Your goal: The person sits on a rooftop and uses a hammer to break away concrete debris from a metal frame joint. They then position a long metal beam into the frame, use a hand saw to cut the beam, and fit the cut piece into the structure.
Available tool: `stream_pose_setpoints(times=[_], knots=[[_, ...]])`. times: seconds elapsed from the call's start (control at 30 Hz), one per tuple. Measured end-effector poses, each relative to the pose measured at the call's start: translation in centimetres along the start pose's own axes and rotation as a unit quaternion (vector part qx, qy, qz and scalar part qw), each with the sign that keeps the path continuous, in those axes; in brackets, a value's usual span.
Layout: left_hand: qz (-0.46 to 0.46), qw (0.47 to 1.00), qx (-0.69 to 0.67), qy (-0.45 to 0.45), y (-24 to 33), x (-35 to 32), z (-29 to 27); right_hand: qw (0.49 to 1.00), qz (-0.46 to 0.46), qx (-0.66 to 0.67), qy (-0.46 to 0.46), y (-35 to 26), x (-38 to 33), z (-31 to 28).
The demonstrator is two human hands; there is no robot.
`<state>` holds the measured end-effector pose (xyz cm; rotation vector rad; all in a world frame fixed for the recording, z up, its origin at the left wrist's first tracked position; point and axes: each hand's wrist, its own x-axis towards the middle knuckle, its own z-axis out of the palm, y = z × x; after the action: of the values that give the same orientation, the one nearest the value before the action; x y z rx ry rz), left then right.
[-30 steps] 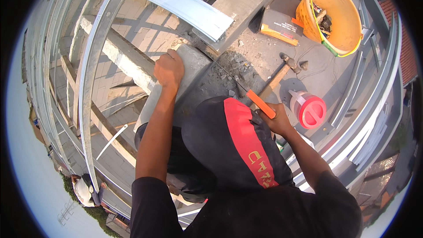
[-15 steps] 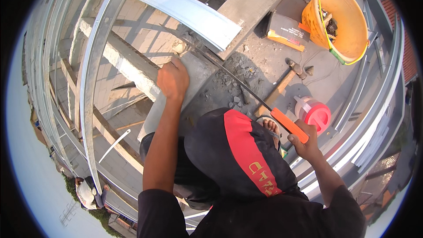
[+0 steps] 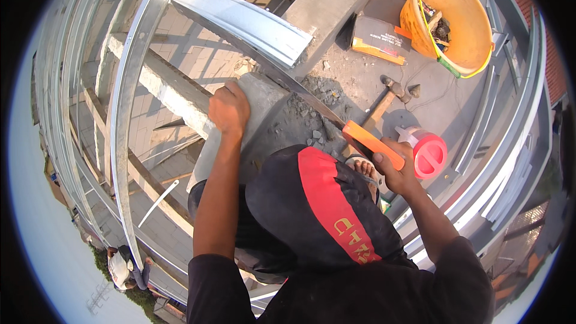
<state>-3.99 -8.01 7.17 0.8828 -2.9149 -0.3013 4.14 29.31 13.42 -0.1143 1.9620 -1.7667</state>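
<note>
My left hand (image 3: 229, 108) presses down on the top of a grey concrete block (image 3: 264, 99) that stands at the edge of a slab. My right hand (image 3: 396, 171) is closed around the orange handle (image 3: 366, 139) of a hand saw. Its long dark blade (image 3: 300, 93) runs up and left across the block, under the end of a silver metal channel (image 3: 240, 21). Grey crumbs and rubble (image 3: 321, 90) lie beside the cut. A black and red head covering (image 3: 318, 204) hides what is below the block.
An orange bucket (image 3: 462, 18) with tools stands at the back right, with a dark flat box (image 3: 378, 39) beside it. A hammer (image 3: 384, 99) and a pink-lidded container (image 3: 427, 155) lie near my right hand. Curved steel framing (image 3: 129, 114) surrounds the slab; a person (image 3: 123, 267) stands far below.
The saw handle moved back toward me and down, then went forward and up again along the block. My left hand has stayed on the block.
</note>
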Motion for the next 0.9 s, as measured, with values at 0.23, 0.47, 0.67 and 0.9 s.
stream_pose_setpoints(times=[0.23, 0.47, 0.67, 0.9], knots=[[-0.004, 1.000, 0.002, 0.002, 0.5, -0.1, 0.1, 0.992, 0.037, -0.115, -0.036, 5.4, 4.0, 0.9], [-0.017, 1.000, 0.011, -0.019, 0.4, 0.0, -0.5, 0.999, -0.011, -0.040, 0.000, 3.8, 1.8, 1.2], [-0.020, 0.999, 0.008, -0.031, 0.8, -0.2, 0.0, 0.989, 0.047, -0.136, -0.035, 4.9, 3.6, 0.5], [-0.004, 0.999, 0.018, -0.032, -0.9, 0.6, 0.9, 0.993, 0.035, -0.108, -0.023, 5.1, 2.2, 2.6]])
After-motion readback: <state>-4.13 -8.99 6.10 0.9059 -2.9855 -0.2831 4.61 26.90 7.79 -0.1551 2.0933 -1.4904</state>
